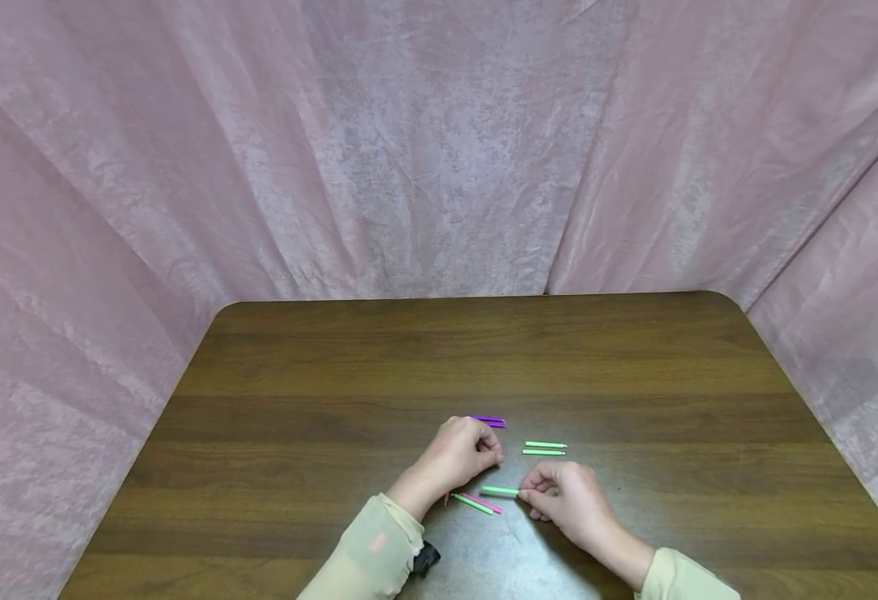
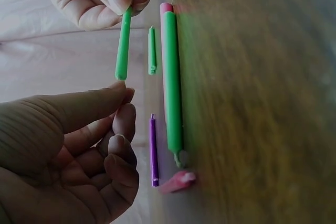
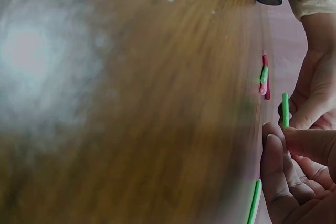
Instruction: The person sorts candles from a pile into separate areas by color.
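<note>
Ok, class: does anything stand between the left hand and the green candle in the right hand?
Nothing visible does: in the head view, only table shows between the left hand and the green candle that the right hand pinches.

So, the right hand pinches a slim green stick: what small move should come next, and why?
The right hand should probably lay this green stick beside the two slim green sticks lying parallel nearby: it pinches this stick by one end, and two slim purple sticks also lie paired, which hints at grouping by colour.
</note>
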Motion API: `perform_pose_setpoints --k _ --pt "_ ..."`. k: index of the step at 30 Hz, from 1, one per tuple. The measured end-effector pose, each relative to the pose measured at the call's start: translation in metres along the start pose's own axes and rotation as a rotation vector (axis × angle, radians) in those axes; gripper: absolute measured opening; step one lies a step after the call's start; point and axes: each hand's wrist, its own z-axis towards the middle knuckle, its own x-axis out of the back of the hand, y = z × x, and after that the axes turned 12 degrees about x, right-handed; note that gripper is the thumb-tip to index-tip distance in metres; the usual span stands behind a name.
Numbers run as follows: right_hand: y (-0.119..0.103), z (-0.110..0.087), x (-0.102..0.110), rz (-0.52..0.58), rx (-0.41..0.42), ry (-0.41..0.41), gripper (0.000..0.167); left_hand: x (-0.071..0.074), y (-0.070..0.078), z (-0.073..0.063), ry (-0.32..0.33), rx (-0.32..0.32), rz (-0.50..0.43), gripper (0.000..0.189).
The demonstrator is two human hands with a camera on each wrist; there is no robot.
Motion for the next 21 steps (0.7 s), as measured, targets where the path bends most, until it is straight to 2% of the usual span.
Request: perform_pose_setpoints --k 4,21 --pt "0.001 0.000 0.002 0.026 -0.014 0.005 0.007 0.002 -0.002 -0.002 -0.010 0.015 -0.013 0.009" --pt "0.006 0.001 0.014 -0.001 -0.037 0.015 0.004 0.009 -0.010 -0.013 -0.065 0.042 -0.063 0.006"
